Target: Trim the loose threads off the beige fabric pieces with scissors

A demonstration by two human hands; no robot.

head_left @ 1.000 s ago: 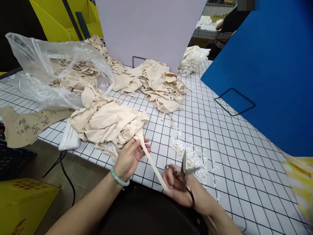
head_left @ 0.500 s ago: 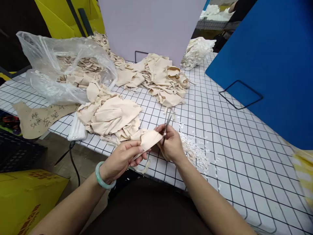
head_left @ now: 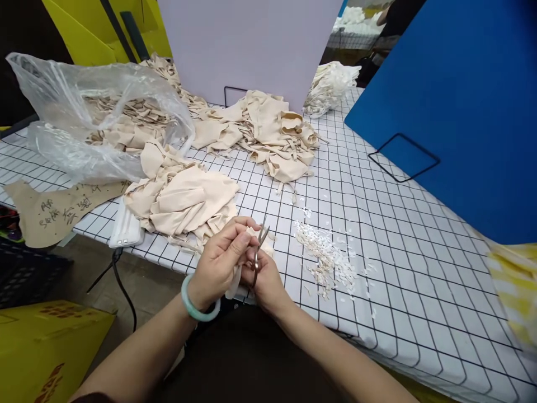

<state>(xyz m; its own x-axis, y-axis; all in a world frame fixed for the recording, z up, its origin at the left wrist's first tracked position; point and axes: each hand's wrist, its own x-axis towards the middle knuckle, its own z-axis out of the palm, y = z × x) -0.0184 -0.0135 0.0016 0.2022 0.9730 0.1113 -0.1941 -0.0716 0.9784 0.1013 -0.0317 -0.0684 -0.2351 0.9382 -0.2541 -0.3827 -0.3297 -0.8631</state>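
My left hand (head_left: 224,257), with a pale green bangle (head_left: 198,314) on its wrist, pinches a beige fabric piece (head_left: 233,284). Most of that piece is hidden behind my fingers. Close against it, my right hand (head_left: 268,280) grips small metal scissors (head_left: 256,258), whose blades point up and stand slightly apart beside the cloth's edge. A heap of beige fabric pieces (head_left: 188,196) lies just beyond my left hand. Tiny white and beige clippings (head_left: 327,260) are scattered on the checked tablecloth to the right of my right hand.
A clear plastic bag (head_left: 62,106) of fabric pieces lies at the back left. Another beige pile (head_left: 268,134) rests before a lilac panel (head_left: 251,45). A blue panel (head_left: 453,112) stands on the right. A power strip (head_left: 126,226) and marked card pattern (head_left: 62,210) lie along the front-left edge.
My hands have come together and lower, nearer my body. The fabric piece, stretched out between them before, is now bunched at my left fingertips, with the scissors brought up to it.
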